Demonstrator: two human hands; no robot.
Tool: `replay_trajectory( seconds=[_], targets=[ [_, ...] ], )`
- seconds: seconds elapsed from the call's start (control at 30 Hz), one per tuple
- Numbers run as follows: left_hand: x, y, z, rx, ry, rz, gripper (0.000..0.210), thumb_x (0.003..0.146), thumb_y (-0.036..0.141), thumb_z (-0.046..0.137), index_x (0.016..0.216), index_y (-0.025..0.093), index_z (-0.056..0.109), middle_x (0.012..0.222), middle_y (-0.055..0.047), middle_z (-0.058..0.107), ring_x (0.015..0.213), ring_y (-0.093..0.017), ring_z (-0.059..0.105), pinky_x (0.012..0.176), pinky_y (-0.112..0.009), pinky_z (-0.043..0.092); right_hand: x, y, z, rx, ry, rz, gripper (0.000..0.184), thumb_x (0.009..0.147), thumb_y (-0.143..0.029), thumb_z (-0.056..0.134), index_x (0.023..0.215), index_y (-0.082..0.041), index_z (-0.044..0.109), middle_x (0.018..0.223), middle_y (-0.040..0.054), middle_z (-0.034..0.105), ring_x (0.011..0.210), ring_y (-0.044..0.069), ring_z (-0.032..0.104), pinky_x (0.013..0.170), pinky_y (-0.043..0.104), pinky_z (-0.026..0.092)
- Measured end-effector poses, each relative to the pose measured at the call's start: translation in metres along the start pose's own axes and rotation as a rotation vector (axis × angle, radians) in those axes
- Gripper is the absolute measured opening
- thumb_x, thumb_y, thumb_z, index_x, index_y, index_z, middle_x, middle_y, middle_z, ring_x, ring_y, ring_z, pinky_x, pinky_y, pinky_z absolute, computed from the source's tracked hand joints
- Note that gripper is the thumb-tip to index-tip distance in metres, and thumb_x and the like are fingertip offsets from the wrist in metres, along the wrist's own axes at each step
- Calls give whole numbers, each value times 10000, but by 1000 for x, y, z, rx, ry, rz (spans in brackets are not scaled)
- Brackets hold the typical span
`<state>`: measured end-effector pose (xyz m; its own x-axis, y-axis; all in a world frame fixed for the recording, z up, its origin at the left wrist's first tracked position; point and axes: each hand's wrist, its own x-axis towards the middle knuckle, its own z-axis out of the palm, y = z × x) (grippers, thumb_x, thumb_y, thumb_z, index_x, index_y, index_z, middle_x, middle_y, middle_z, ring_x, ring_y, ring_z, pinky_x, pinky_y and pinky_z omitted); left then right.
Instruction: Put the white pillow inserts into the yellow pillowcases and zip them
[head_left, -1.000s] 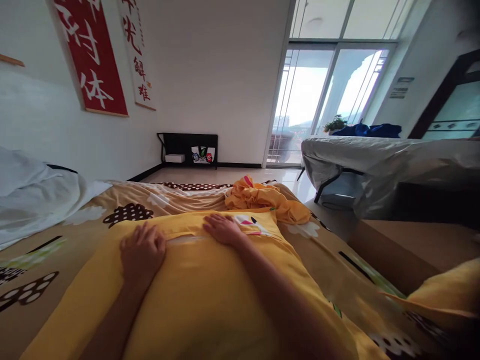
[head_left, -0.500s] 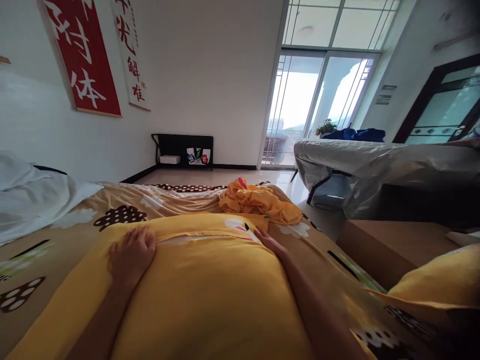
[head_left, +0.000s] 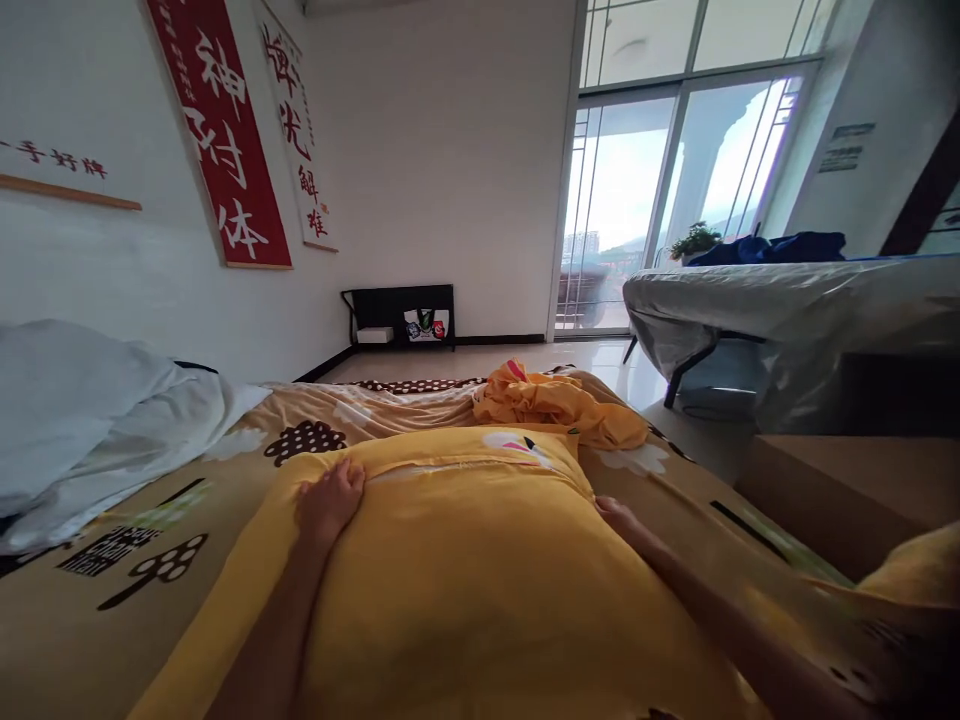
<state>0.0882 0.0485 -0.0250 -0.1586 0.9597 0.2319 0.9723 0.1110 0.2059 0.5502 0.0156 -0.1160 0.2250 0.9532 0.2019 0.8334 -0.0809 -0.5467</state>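
Note:
A plump yellow pillow (head_left: 480, 560) lies in front of me, its cover opening showing as a slit with a strip of white inside, near the far edge. My left hand (head_left: 330, 497) is closed on the pillow's far left corner, with its fingers bent into the fabric. At the right edge, my right hand (head_left: 616, 514) grips the pillow's side; its fingertips are partly hidden. A white and pink print marks the cover's far flap. Just beyond lies a crumpled orange-yellow cloth (head_left: 559, 400).
The pillow rests on a brown patterned blanket (head_left: 225, 610). White bedding (head_left: 97, 410) is heaped at the left. On the right are a cardboard box (head_left: 832, 480), another yellow fabric item (head_left: 919, 570) and a plastic-covered table (head_left: 750, 300). A low black shelf (head_left: 401, 305) stands by the far wall.
My right hand has slid from the far right corner nearer along the pillow's side. The left hand's fingers have drawn together. The view has turned slightly left.

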Motion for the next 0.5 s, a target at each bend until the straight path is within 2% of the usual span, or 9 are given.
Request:
replay_trajectory(
  seconds=[0.07,0.17,0.27,0.37,0.43,0.5],
  targets=[
    [1,-14,-6,-12,-64,39,627,886,530,246,1275,152,559,1154,-177,655,1072,-343,610,937,-503,416,-5,-2,7,-3,-27,-19,568,849,-560,282,742,-197,705,715,107,704,686,242,631,651,345,473],
    [0,-50,-3,-180,-125,162,664,849,580,289,1330,178,507,1300,-106,580,1179,-261,557,994,-378,420,-12,0,12,-28,-36,-29,513,872,-458,260,723,-206,681,810,126,721,739,241,643,693,344,460],
    [-5,-88,15,-358,-23,214,698,835,565,305,1350,123,466,1419,-98,462,1314,-203,421,1112,-331,300,-15,1,13,-61,-35,-20,458,890,-387,263,722,-220,655,852,123,727,768,239,661,667,327,448],
    [-9,-111,34,-370,104,118,711,828,585,321,1350,120,449,1466,-103,393,1379,-202,314,1159,-356,208,-17,-3,13,-102,-24,2,428,907,-351,267,751,-218,642,891,133,726,805,249,671,656,324,432],
    [-11,-119,40,-350,114,-5,738,823,596,341,1378,113,399,1478,-116,369,1394,-220,282,1153,-380,224,-18,-8,8,-126,-13,17,424,922,-350,257,782,-216,634,909,142,721,826,259,671,641,325,418],
    [-14,-127,39,-328,91,-122,740,848,578,302,1380,70,384,1452,-158,397,1371,-250,327,1122,-405,283,-21,-15,-1,-142,0,27,428,936,-368,241,810,-217,621,893,143,718,815,269,669,607,324,398]
  ],
)
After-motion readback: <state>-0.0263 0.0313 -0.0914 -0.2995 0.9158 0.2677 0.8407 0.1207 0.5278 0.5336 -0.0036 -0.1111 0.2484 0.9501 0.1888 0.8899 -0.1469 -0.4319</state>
